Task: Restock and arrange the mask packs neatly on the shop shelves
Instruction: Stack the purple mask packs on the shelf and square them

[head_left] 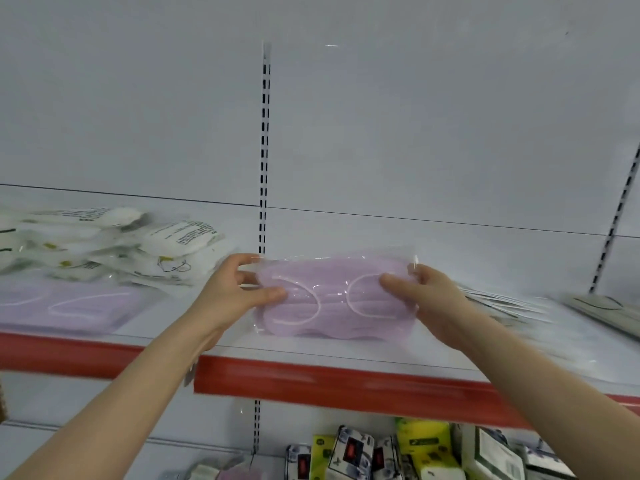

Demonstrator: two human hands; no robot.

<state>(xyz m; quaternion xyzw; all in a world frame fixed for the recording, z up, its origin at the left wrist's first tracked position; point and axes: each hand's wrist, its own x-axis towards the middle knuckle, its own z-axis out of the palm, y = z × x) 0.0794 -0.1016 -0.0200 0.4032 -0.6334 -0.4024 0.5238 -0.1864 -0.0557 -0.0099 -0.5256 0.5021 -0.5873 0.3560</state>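
A clear plastic pack of pink masks (334, 296) is held flat just above the white shelf with the red front strip (311, 379). My left hand (239, 289) grips its left end, thumb on top and fingers behind. At the right end, my right hand (422, 296) holds the pack the same way. Another pink mask pack (72, 306) lies flat on the shelf at the left. Behind that pack a loose heap of white mask packs (114, 244) is piled up.
Flat clear packs (502, 306) lie on the shelf to the right, with a grey pack (609, 310) at the far right. A slotted upright (265, 150) runs up the white back panel. Tissue packs (426, 448) stand on the lower shelf.
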